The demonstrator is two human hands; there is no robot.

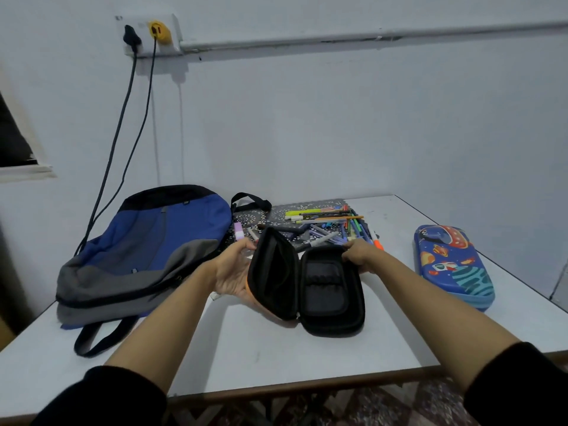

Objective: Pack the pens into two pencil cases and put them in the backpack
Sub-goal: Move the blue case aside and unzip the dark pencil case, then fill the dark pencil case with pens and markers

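A black hard-shell pencil case [325,290] lies open in the middle of the white table [246,348]. Its lid stands upright, and my left hand [233,272] holds that lid from the left side. My right hand [359,253] grips the far end of the case's flat half. Behind the case, a heap of coloured pens [325,224] and markers lies on a dark patterned pouch [276,215]. A second pencil case [451,265], blue with a space print, lies zipped at the right. The blue and grey backpack [144,250] lies flat at the left.
Two cables [123,133] hang from a wall socket down behind the backpack. The table's front edge runs below my forearms, its right edge just past the blue case. A patterned floor shows under the table.
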